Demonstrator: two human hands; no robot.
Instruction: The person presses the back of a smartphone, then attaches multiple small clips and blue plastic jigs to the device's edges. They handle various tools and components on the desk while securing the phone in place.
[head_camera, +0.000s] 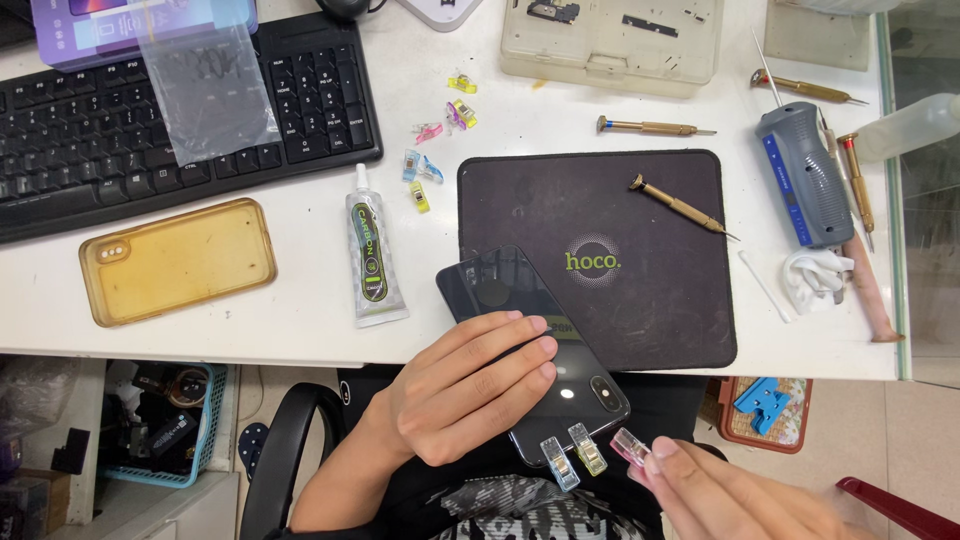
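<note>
Up top, the white desk (300, 330) carries a black keyboard (120, 120) at its far left, with a clear plastic film (205, 90) lying across the keys. A dark work mat (620, 250) sits right of centre, a brass screwdriver (680, 207) resting on its far part. Left of the mat lie a yellowed phone case (175, 262) and a glue tube (372, 262). At the right edge a grey electric screwdriver (803, 185) lies among thin hand tools. The black phone (530, 350) lies back-up, overhanging the desk's near edge at the mat's near-left corner. The left hand (460, 385) lies flat across it, fingers spread, pressing it down. A blue clip (559, 462) and a yellow clip (587, 448) grip the phone's near edge. The right hand (730, 495) pinches a pink clip (632, 447) between thumb and fingertips, just beside the phone's near corner. Small loose clips (440, 135) are scattered far of the mat.
</note>
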